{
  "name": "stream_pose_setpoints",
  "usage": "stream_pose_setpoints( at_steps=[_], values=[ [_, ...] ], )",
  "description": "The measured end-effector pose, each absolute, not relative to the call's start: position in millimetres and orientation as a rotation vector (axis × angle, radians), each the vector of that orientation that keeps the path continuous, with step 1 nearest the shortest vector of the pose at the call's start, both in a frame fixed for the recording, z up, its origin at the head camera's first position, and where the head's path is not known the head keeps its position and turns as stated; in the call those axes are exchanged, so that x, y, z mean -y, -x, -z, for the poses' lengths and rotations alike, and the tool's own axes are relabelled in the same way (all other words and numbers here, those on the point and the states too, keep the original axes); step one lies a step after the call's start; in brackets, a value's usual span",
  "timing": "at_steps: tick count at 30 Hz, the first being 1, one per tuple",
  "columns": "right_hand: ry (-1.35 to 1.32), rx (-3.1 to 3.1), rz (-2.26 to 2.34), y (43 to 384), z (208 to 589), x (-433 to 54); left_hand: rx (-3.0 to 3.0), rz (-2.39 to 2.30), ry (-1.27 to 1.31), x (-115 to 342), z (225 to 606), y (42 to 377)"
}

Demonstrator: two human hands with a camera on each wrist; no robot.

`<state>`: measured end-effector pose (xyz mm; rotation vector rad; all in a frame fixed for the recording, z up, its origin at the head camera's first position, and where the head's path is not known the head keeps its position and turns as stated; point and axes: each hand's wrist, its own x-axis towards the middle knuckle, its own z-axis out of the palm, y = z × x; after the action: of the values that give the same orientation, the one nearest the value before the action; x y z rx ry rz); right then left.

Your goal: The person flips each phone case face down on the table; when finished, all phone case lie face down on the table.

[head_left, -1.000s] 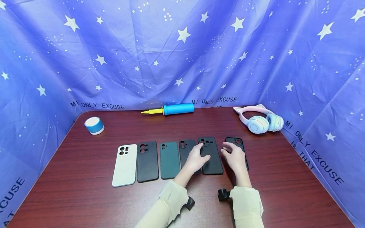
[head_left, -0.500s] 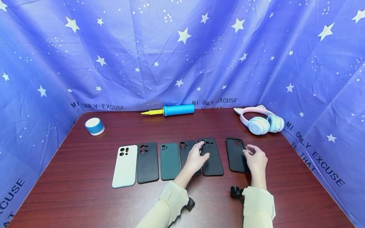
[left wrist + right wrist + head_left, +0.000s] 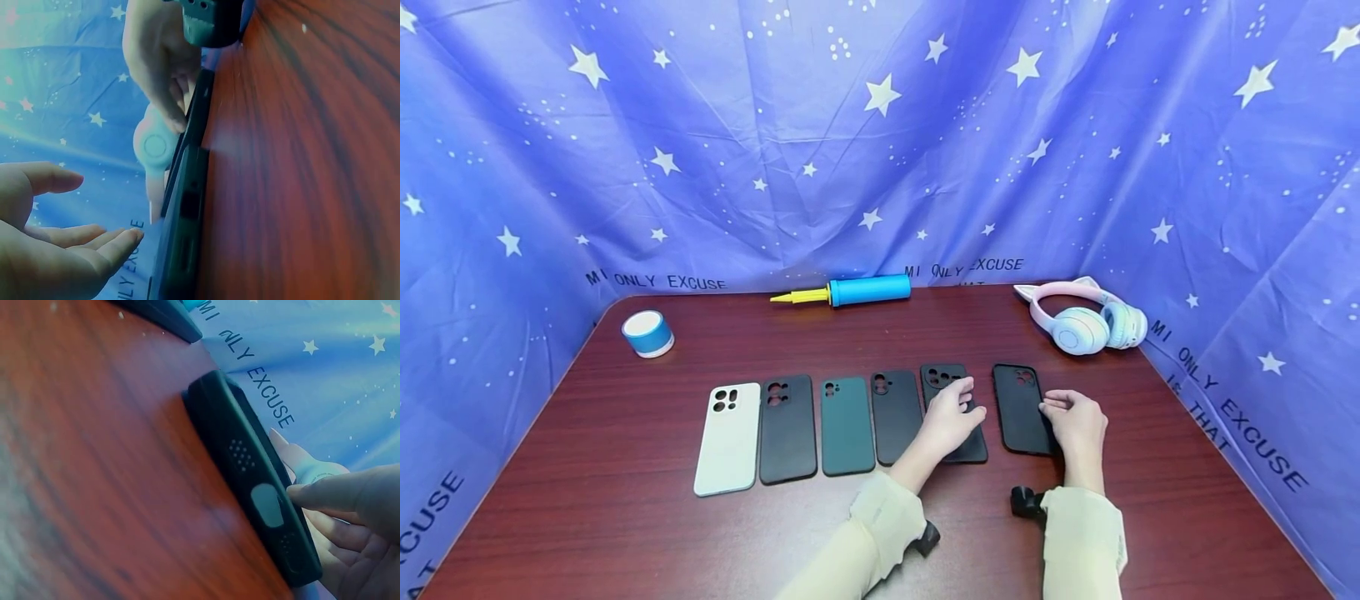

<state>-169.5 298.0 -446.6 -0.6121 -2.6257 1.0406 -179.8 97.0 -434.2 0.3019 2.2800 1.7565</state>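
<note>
My right hand [image 3: 1078, 423] pinches the right edge of the rightmost black phone case [image 3: 1021, 421], which lies with its hollow inside up. In the right wrist view the thumb is at the rim of this case [image 3: 231, 462] and the other fingers are beyond it. My left hand [image 3: 946, 425], fingers loosely spread, is over the neighbouring black phone case [image 3: 970, 450] and covers its middle. The left wrist view shows these fingers [image 3: 119, 250] above that case [image 3: 178, 244], with nothing in them.
Leftward in the row lie a black case [image 3: 895, 417], a green case [image 3: 847, 425], another black case [image 3: 787, 433] and a white case [image 3: 727, 442]. Behind them are a blue-white cylinder [image 3: 648, 335], a blue pump [image 3: 871, 290] and cat-ear headphones [image 3: 1078, 329]. A starry curtain [image 3: 820, 167] hangs behind.
My right hand has moved from over the rightmost case to its right edge. My left hand has shifted right, uncovering the fourth case and coming over the fifth.
</note>
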Motion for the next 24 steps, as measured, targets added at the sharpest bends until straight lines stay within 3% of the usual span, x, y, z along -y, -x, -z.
stream_pose_setpoints(
  at_steps=[24],
  values=[
    [0.495,2.775,-1.072,174,443,-291,-1.979,-1.854,-0.288,-110,446,179]
  ],
)
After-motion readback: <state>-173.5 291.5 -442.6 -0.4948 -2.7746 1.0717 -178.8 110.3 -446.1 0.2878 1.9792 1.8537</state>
